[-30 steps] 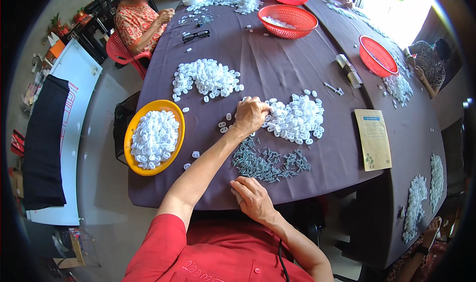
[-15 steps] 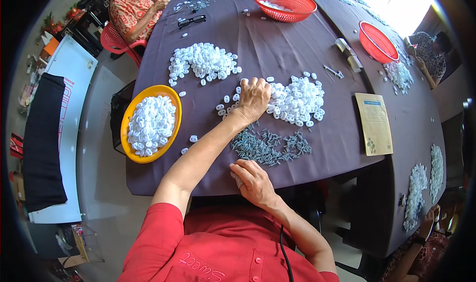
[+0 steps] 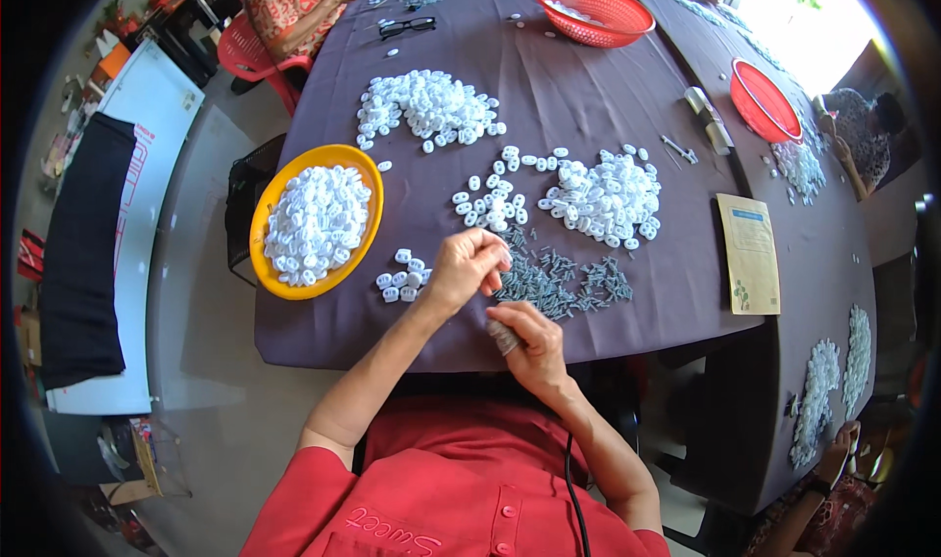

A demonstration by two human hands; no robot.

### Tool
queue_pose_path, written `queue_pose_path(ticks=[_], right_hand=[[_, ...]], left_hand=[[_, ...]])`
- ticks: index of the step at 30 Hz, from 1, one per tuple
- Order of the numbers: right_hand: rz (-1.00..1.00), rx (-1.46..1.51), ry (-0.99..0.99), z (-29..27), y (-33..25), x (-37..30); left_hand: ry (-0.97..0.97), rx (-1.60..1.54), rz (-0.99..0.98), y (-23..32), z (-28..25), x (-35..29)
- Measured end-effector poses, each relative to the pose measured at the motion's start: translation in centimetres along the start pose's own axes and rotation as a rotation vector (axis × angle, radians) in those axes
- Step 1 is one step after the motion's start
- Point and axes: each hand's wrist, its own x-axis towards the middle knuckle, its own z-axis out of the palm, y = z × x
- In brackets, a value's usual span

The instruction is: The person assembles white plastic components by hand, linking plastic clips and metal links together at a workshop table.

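Observation:
My left hand (image 3: 469,271) hovers over the near side of the table, thumb and fingertips pinched together; anything between them is too small to make out. Close by on its right, at the table's front edge, my right hand (image 3: 534,341) is curled closed, with a greyish wrap (image 3: 504,337) around a finger. Whatever it grips is hidden. Just beyond the hands lies a pile of small grey pins (image 3: 559,283). Behind it are a small cluster of white two-holed oval pieces (image 3: 490,206) and a bigger heap (image 3: 606,196). Several white pieces (image 3: 402,278) sit left of my left hand.
A yellow oval tray (image 3: 260,226) full of white pieces stands at left. Another white heap (image 3: 429,106) lies farther back, near eyeglasses (image 3: 407,28). Red baskets (image 3: 598,28), a brown envelope (image 3: 750,263) and a dark table seam are beyond. Other people sit around the tables.
My left hand has drawn back toward me from the white pieces, close to my right hand. The cluster and the pieces by my left forearm now show. The view has shifted slightly.

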Motion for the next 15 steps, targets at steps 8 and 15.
queue_pose_path(ticks=[8, 15], right_hand=[[0.162, 0.137, 0.132, -1.3, 0.5, 1.3], [0.222, 0.122, 0.126, -1.5, 0.4, 1.8]], left_hand=[[0.007, -0.044, -0.044, -0.1, 1.2, -2.6], [0.050, -0.111, -0.023, -0.8, 2.2, -3.9]])
